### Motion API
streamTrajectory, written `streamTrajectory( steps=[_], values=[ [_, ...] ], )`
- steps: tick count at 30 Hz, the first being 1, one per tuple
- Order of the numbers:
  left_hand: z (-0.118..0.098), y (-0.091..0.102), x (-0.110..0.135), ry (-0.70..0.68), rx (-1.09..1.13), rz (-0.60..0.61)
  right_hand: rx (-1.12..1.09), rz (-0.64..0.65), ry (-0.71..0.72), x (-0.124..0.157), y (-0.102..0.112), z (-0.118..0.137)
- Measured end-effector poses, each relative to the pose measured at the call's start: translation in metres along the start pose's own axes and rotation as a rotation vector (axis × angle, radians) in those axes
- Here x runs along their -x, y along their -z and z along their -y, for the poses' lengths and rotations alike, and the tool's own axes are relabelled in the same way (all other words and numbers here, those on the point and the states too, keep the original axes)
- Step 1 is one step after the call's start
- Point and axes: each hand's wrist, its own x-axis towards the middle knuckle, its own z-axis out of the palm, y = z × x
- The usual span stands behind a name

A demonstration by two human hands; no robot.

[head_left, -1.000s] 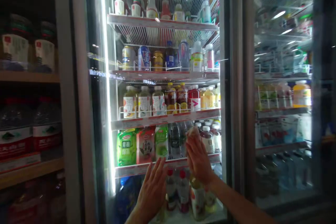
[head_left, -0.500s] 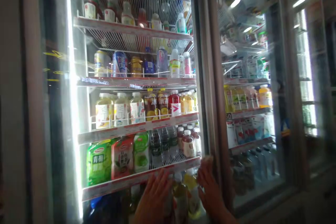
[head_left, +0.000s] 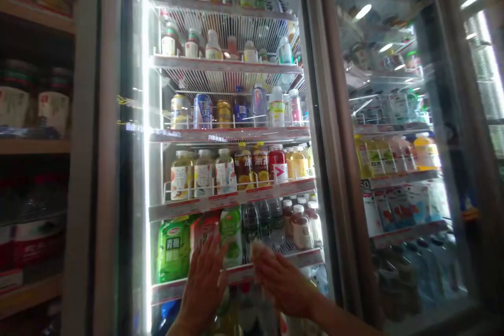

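In front of the lit drinks cooler, my left hand [head_left: 205, 278] is spread with its fingers pointing up, apparently flat against the glass door [head_left: 232, 76]. It covers part of a red drink pouch [head_left: 202, 223] behind the glass and holds nothing. To its right, my right hand [head_left: 281, 281] has its fingers pressed over a pale, crumpled cloth [head_left: 260, 252] that shows at the fingertips. That hand is slightly blurred and lies before the lower shelf edge, below several dark bottles. Most of the cloth is hidden under the fingers.
Behind the glass, several shelves carry bottles, cans [head_left: 202, 110] and green pouches [head_left: 173, 249]. A metal door frame [head_left: 338, 142] stands to the right, with another cooler door [head_left: 394, 157] beyond it. At the left are wooden shelves [head_left: 35, 144] with jars and bottles.
My right hand with the cloth has moved left across the glass, from beside the door frame to near my left hand. The view has shifted left, bringing the side shelves into sight.
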Motion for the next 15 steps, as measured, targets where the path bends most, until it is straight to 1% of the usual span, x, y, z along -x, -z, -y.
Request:
streamTrajectory(
  steps=[2, 3, 4, 5, 8, 9, 10, 11, 13, 14, 15],
  values=[
    [0.011, 0.005, -0.002, 0.051, 0.002, -0.027, 0.072, -0.188, -0.160, -0.024, 0.007, -0.009],
    [0.015, 0.007, -0.004, 0.067, 0.005, -0.038, 0.106, -0.254, -0.229, -0.036, 0.011, -0.012],
    [0.018, 0.008, -0.004, 0.071, 0.009, -0.046, 0.127, -0.283, -0.243, -0.045, 0.014, -0.014],
    [0.020, 0.009, -0.004, 0.062, 0.009, -0.048, 0.129, -0.262, -0.181, -0.052, 0.016, -0.015],
    [0.026, 0.009, -0.003, 0.042, -0.020, -0.047, 0.089, -0.072, 0.202, -0.065, 0.023, -0.015],
    [0.029, 0.009, -0.004, 0.055, -0.036, -0.050, 0.088, -0.047, 0.250, -0.071, 0.027, -0.018],
    [0.031, 0.009, -0.005, 0.075, -0.050, -0.055, 0.100, -0.064, 0.213, -0.078, 0.031, -0.022],
    [0.034, 0.009, -0.007, 0.096, -0.060, -0.060, 0.122, -0.125, 0.109, -0.087, 0.036, -0.027],
    [0.037, 0.009, -0.010, 0.116, -0.062, -0.066, 0.163, -0.268, -0.148, -0.100, 0.043, -0.033],
    [0.038, 0.010, -0.010, 0.112, -0.059, -0.065, 0.170, -0.310, -0.201, -0.101, 0.044, -0.032],
    [0.038, 0.010, -0.009, 0.101, -0.056, -0.062, 0.170, -0.307, -0.176, -0.099, 0.043, -0.029]
  ],
)
